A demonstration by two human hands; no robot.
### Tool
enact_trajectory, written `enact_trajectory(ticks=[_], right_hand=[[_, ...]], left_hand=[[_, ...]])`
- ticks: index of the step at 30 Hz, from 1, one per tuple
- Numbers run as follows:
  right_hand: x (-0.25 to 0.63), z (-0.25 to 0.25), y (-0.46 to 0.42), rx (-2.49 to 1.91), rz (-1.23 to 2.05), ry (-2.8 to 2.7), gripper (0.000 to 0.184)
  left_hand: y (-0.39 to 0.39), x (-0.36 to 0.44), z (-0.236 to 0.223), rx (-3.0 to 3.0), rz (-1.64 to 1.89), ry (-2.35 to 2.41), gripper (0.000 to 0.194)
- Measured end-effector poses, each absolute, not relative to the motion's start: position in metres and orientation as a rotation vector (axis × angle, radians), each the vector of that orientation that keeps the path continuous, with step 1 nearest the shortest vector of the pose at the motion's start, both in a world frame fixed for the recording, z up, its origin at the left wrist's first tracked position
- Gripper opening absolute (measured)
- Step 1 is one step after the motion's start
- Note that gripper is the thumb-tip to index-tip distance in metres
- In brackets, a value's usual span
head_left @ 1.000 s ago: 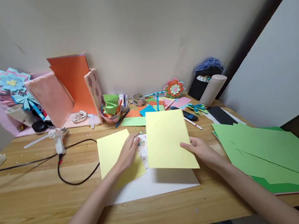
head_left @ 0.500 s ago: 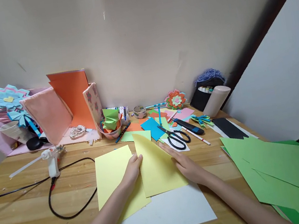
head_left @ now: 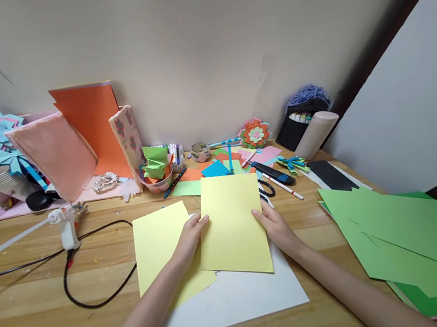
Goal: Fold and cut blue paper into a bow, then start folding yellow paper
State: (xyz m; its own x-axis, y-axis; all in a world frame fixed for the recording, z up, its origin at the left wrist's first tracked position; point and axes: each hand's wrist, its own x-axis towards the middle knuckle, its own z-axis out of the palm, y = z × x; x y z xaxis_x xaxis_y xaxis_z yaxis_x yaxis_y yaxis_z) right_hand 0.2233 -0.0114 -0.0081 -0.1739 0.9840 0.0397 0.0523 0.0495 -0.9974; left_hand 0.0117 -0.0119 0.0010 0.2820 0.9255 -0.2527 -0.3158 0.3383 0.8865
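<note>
A rectangular sheet of yellow paper [head_left: 233, 225] is held up between my two hands, tilted toward me. My left hand [head_left: 191, 238] pinches its left edge, thumb on the front face. On the opposite edge, my right hand [head_left: 277, 226] grips it the same way. Under my left forearm lies a second yellow sheet [head_left: 161, 245], partly over a large white sheet [head_left: 242, 304]. Behind the held paper, a pair of black-handled scissors [head_left: 267, 189] is mostly hidden.
A white glue gun [head_left: 66, 225] with a black cord stands at the left. Green sheets [head_left: 416, 242] are piled at the right. Paper scraps, a black cutter [head_left: 272, 173] and a tape roll [head_left: 200, 152] lie toward the wall. Orange sheets [head_left: 99, 127] stand in a pink holder.
The curled yellow sheet is now flat and upright between my hands. My right hand has come from its far right side to grip its right edge. The view has shifted slightly.
</note>
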Motion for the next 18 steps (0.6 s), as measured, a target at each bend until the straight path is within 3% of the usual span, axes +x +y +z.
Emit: enact_trajectory(ticks=[6, 10, 15, 18], right_hand=[[0.228, -0.009, -0.009, -1.026, 1.616, -1.304, 0.04], [0.227, -0.008, -0.011, -0.987, 1.571, -1.32, 0.044], [0.233, -0.008, -0.008, -1.044, 1.573, -1.363, 0.056], [0.241, -0.01, -0.003, -1.121, 1.513, -1.419, 0.047]], left_hand=[[-0.014, 0.008, 0.003, 0.805, 0.988, 0.896, 0.035], [-0.012, 0.009, -0.005, 0.768, 1.008, 0.94, 0.031], [-0.006, 0.01, -0.013, 0.576, 1.275, 0.97, 0.022], [0.0, 0.003, -0.011, 0.542, 1.354, 0.961, 0.02]])
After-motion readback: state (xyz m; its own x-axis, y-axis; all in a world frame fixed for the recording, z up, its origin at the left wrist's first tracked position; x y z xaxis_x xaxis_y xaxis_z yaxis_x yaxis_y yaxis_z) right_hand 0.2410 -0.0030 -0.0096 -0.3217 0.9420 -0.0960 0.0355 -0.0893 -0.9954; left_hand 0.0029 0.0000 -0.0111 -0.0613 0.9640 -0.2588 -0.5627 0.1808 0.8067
